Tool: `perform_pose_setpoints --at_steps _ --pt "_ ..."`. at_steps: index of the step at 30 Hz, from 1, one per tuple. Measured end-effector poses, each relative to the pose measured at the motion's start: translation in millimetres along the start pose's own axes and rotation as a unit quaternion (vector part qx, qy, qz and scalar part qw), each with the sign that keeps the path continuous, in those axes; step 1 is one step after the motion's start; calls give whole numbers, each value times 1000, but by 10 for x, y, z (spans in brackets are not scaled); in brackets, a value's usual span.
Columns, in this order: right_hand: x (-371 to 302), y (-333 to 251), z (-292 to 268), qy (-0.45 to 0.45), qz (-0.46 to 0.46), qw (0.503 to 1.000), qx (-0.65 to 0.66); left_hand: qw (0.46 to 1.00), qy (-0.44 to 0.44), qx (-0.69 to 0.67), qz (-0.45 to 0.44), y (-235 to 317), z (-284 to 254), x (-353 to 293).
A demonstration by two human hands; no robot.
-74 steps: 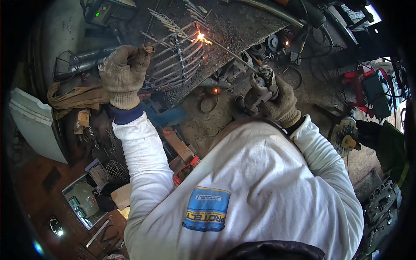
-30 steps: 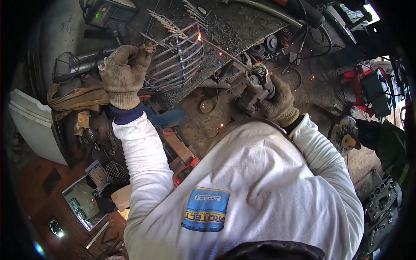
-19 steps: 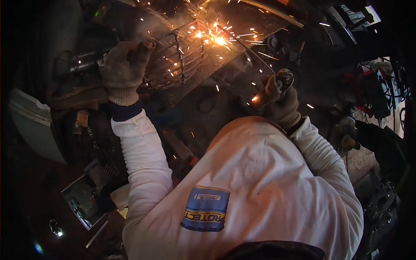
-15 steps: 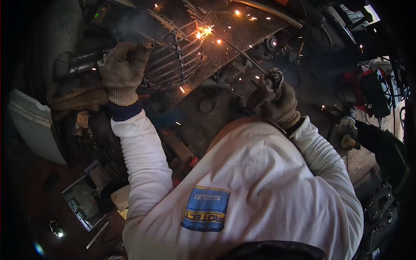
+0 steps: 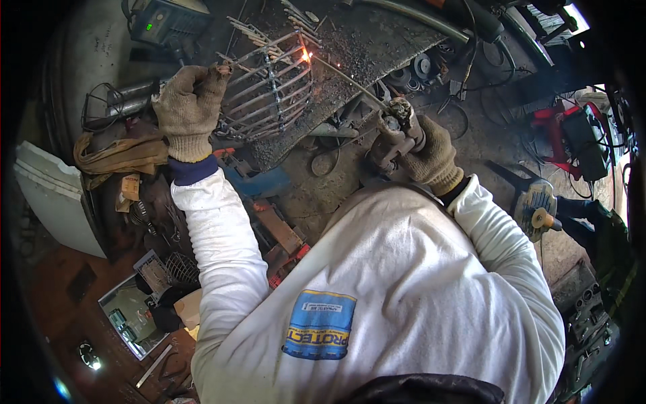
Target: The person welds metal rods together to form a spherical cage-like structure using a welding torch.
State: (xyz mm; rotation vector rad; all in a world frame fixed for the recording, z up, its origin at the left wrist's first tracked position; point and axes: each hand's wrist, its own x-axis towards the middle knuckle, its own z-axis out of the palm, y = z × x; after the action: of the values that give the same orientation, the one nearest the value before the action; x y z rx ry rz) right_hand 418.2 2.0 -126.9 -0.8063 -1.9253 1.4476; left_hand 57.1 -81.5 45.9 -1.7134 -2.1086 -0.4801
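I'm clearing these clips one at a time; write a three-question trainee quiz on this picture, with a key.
1. What does the right hand hold? A) a hammer; B) a clamp-like holder with a thin rod; C) a brush.
2. True or false: a box with a green display sits to the left of the barred metal frame.
3. Fill in: the bright glow is at the ____ of the rod.

Key: 1. B; 2. True; 3. end.

the shirt (image 5: 431,269) is white with a blue-and-yellow print (image 5: 319,324), the gloves (image 5: 190,106) tan, the barred frame (image 5: 274,89) grey, the glow (image 5: 306,56) orange.
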Motion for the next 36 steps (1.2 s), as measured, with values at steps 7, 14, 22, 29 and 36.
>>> perform_pose_setpoints --at_steps 7,14,22,29,36 --pt "25 -79 -25 -18 -8 1000 -20 999 -1 -43 -16 -10 33 24" --pt "24 -84 -19 -24 6 999 -19 1000 18 -16 20 -17 63 30" --pt "54 -139 4 -21 2 1000 8 1000 -2 -30 9 -10 46 40" --pt "-54 51 57 -18 5 999 36 1000 5 -17 10 -40 49 20" --pt "-17 56 19 -14 101 982 156 1000 8 -12 18 39 45 63"
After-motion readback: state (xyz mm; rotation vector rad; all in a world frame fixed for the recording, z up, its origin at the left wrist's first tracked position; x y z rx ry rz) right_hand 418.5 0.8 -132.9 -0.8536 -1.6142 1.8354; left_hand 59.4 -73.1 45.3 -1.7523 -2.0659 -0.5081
